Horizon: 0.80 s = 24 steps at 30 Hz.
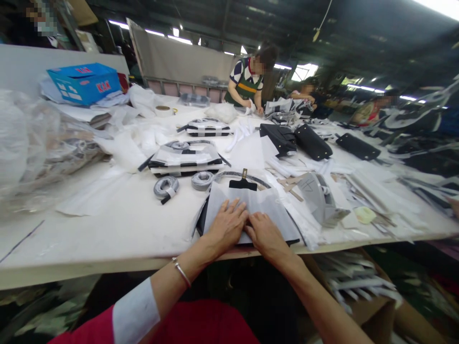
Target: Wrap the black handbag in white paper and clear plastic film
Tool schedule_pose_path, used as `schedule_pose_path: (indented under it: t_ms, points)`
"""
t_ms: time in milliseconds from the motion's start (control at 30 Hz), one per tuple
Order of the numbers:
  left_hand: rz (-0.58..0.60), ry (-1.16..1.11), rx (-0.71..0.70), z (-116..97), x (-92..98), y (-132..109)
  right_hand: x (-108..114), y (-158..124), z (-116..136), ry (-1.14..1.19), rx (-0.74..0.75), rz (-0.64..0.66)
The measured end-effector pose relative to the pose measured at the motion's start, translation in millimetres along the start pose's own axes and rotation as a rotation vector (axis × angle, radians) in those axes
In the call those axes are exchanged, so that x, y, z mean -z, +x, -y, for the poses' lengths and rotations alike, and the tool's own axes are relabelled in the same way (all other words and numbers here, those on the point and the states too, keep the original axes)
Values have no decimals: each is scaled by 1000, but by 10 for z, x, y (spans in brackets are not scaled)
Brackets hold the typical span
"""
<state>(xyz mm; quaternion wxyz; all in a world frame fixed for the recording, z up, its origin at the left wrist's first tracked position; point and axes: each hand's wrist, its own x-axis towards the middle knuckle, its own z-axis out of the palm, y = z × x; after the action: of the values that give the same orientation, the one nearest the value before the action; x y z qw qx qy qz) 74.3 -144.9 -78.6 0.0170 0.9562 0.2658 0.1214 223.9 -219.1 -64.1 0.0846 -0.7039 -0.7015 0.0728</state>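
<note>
A black handbag [201, 220] lies in front of me at the table's near edge, its front covered by a sheet of white tissue paper [215, 203]. A black tab with a metal clasp [244, 175] sticks out above the sheet, and a wrapped handle [263, 179] arches behind it. My left hand [229, 222] rests on the paper with its fingers stretched out. Close beside it, my right hand [266, 233] also lies on the paper, fingers extended and thumb toward the left hand. Neither hand grips anything visible.
Two wrapped strap coils [166, 188] lie left of the bag. Beyond are wrapped bags [186, 157], black bags [312, 142], a tape roll [163, 111] and a blue box [86, 83]. A grey holder [315, 198] stands right. A co-worker [247, 83] stands across the table.
</note>
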Motion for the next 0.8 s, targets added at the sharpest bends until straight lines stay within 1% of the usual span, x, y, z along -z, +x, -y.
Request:
schedule_pose_path:
  t_ms: [67, 100, 167, 200, 233, 300, 367, 433, 500, 567, 667, 733, 800]
  points:
    - [28, -16, 6, 35, -82, 12, 101, -7, -8, 43, 44, 62]
    - [39, -29, 15, 47, -117, 18, 175, 21, -27, 85, 69, 114]
    - [43, -53, 22, 65, -159, 31, 356, 160, -77, 162, 98, 221]
    - [41, -65, 15, 71, -168, 37, 451, 273, -101, 182, 94, 250]
    - [40, -78, 1, 78, -170, 44, 537, 408, -121, 185, 77, 252]
    - [41, -107, -41, 96, -167, 57, 658, 706, -142, 151, 20, 182]
    - [45, -137, -69, 115, -168, 68, 675, 964, -144, 96, -32, 101]
    - [47, -168, -65, 130, -174, 77, 579, 1107, -145, 51, -41, 69]
    - [42, -207, -48, 134, -175, 79, 398, 1114, -172, 32, -9, 65]
    - [37, -258, -30, 134, -163, 73, 182, 1024, -233, 31, 59, 30]
    - [36, -366, 17, 144, -131, 48, -91, 858, -340, 50, 148, -117]
    - [15, -446, 78, 167, -104, 31, -195, 800, -379, 63, 167, -205]
    - [-17, -488, 146, 199, -60, 36, -239, 792, -386, 65, 185, -241]
